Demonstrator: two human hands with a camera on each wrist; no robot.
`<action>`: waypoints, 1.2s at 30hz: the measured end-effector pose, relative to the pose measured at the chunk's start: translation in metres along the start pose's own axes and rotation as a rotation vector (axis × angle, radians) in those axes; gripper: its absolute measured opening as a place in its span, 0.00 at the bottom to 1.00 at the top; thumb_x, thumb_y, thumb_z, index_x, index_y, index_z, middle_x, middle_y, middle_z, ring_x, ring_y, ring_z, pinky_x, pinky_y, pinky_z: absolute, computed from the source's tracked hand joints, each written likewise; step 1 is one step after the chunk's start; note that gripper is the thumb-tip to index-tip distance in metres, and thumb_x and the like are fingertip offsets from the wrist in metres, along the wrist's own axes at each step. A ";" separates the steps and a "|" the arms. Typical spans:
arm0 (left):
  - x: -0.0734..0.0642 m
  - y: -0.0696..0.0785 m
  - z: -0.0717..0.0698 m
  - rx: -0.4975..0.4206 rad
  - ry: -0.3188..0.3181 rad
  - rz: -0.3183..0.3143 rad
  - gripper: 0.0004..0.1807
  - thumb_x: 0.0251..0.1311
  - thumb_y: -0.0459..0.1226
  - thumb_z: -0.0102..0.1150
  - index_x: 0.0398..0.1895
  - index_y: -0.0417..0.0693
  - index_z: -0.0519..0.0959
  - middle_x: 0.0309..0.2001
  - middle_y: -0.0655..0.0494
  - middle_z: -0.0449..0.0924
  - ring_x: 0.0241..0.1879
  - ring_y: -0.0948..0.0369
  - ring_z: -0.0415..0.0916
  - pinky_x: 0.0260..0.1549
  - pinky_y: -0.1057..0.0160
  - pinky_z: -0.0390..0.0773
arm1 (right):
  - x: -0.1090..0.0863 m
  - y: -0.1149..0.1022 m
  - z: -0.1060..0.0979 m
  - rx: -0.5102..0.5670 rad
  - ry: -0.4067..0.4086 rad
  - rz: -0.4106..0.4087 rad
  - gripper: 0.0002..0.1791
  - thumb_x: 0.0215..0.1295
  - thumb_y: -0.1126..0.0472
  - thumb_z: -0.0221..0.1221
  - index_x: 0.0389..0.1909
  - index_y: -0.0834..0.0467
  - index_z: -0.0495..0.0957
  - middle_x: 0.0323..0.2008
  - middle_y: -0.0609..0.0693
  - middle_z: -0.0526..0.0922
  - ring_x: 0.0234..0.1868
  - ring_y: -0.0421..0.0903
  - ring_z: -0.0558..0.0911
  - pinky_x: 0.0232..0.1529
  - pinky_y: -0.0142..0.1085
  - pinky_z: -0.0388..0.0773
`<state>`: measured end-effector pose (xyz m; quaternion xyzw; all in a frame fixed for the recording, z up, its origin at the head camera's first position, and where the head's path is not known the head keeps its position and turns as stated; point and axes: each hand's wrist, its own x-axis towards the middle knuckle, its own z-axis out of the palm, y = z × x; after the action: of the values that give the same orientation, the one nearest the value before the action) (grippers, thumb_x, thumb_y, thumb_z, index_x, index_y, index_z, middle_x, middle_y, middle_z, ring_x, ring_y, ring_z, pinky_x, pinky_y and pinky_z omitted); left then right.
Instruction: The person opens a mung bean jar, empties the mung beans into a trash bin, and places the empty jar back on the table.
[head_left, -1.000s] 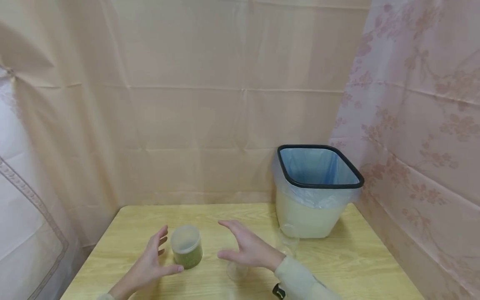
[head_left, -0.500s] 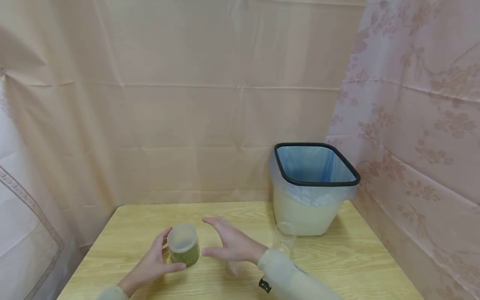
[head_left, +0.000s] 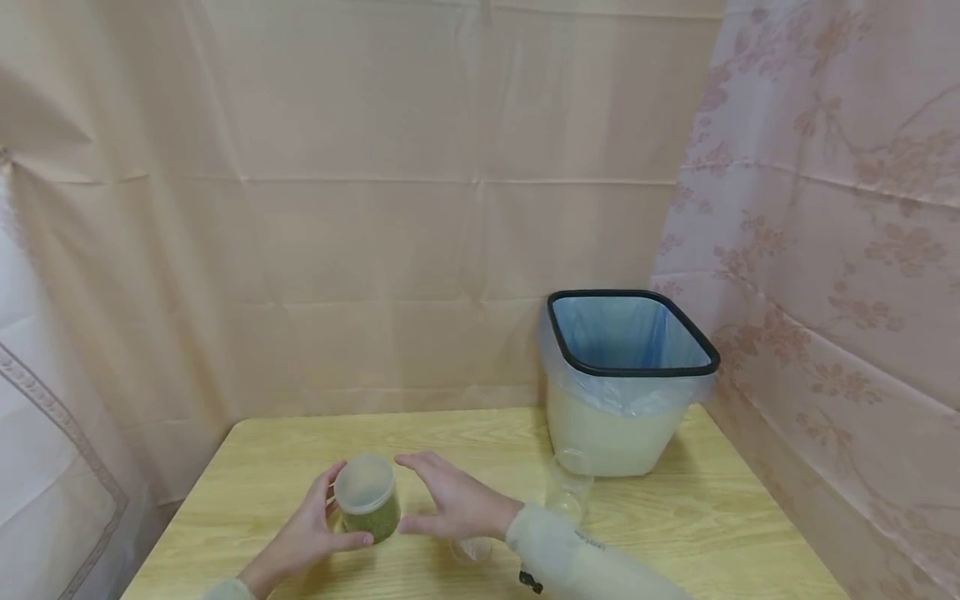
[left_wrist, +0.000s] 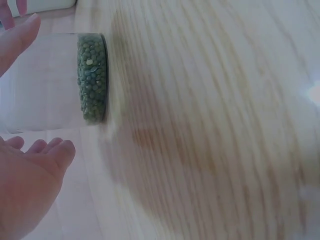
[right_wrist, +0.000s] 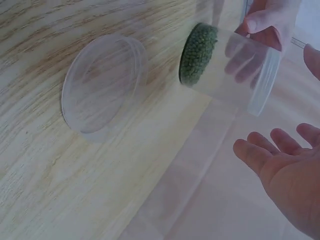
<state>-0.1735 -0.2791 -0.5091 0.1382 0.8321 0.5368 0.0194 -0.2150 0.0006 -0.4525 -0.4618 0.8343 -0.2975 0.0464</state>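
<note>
A clear jar (head_left: 367,504) with a pale translucent lid stands on the wooden table, small green beans (left_wrist: 92,80) filling its lower part. My left hand (head_left: 303,533) curves loosely about the jar's left side. In the left wrist view its fingertips lie just beside the wall, while the thumb (left_wrist: 20,40) overlaps the jar. From the other side my right hand (head_left: 461,504) faces the jar with spread fingers; a gap shows between them in the right wrist view. Below the right hand lies a clear round shallow dish-like piece (right_wrist: 100,90).
A cream bin (head_left: 615,429) with a black rim and a bluish bag liner stands at the table's back right. In front of it are more clear round pieces (head_left: 566,500), hard to see against the wood. Curtains (head_left: 360,250) hang behind and at both sides.
My left hand has come in close around the jar. My right hand has moved left toward the jar's right side. The jar has stayed in place.
</note>
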 end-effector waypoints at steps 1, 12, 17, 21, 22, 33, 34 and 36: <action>0.000 0.000 0.001 -0.009 0.010 0.002 0.64 0.46 0.36 0.81 0.77 0.32 0.43 0.73 0.30 0.52 0.71 0.32 0.53 0.66 0.32 0.57 | 0.000 0.000 0.000 -0.005 0.001 -0.001 0.46 0.69 0.41 0.62 0.78 0.57 0.54 0.71 0.53 0.65 0.70 0.47 0.68 0.67 0.42 0.69; 0.001 0.008 0.005 0.003 0.055 -0.033 0.59 0.47 0.36 0.81 0.75 0.33 0.48 0.70 0.34 0.58 0.69 0.36 0.57 0.66 0.31 0.56 | 0.007 0.000 0.005 -0.044 0.012 0.004 0.46 0.69 0.41 0.62 0.78 0.58 0.54 0.70 0.53 0.66 0.69 0.46 0.69 0.66 0.41 0.70; 0.003 0.005 0.007 0.003 0.069 -0.032 0.59 0.45 0.36 0.82 0.74 0.33 0.50 0.68 0.36 0.61 0.68 0.37 0.59 0.66 0.31 0.56 | 0.001 0.001 0.009 -0.049 0.004 0.014 0.46 0.69 0.42 0.62 0.78 0.60 0.54 0.70 0.54 0.66 0.69 0.48 0.70 0.65 0.40 0.71; 0.004 0.004 0.007 0.010 0.085 -0.021 0.58 0.45 0.36 0.82 0.74 0.34 0.52 0.67 0.38 0.64 0.67 0.39 0.62 0.65 0.31 0.58 | -0.002 0.003 0.011 -0.031 0.003 0.030 0.46 0.70 0.40 0.60 0.78 0.59 0.53 0.70 0.53 0.65 0.69 0.48 0.69 0.65 0.42 0.71; 0.005 0.003 0.008 0.013 0.089 -0.017 0.57 0.45 0.37 0.82 0.73 0.34 0.53 0.66 0.38 0.65 0.66 0.40 0.63 0.65 0.31 0.59 | -0.002 0.003 0.011 -0.025 0.001 0.032 0.46 0.70 0.39 0.60 0.78 0.59 0.53 0.71 0.53 0.65 0.69 0.48 0.69 0.65 0.42 0.71; 0.010 -0.003 0.012 0.025 0.091 -0.026 0.55 0.43 0.38 0.83 0.72 0.39 0.58 0.64 0.42 0.70 0.62 0.44 0.68 0.60 0.34 0.68 | -0.001 0.000 0.013 -0.060 0.023 -0.001 0.46 0.69 0.41 0.61 0.78 0.60 0.53 0.69 0.53 0.66 0.68 0.48 0.70 0.65 0.41 0.71; 0.010 -0.004 0.012 0.029 0.092 -0.029 0.55 0.43 0.38 0.83 0.72 0.39 0.58 0.64 0.42 0.70 0.62 0.44 0.68 0.60 0.34 0.68 | 0.000 0.000 0.013 -0.061 0.028 0.005 0.46 0.69 0.41 0.62 0.78 0.59 0.53 0.69 0.52 0.67 0.68 0.47 0.70 0.65 0.40 0.71; 0.009 -0.004 0.012 0.035 0.093 -0.032 0.55 0.43 0.38 0.83 0.72 0.39 0.58 0.64 0.42 0.70 0.63 0.44 0.68 0.60 0.33 0.68 | 0.001 -0.002 0.012 -0.060 0.036 0.016 0.46 0.68 0.42 0.63 0.77 0.58 0.55 0.69 0.52 0.67 0.68 0.46 0.71 0.65 0.40 0.71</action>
<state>-0.1812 -0.2676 -0.5165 0.1002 0.8435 0.5275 -0.0134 -0.2100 -0.0065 -0.4616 -0.4509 0.8472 -0.2802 0.0199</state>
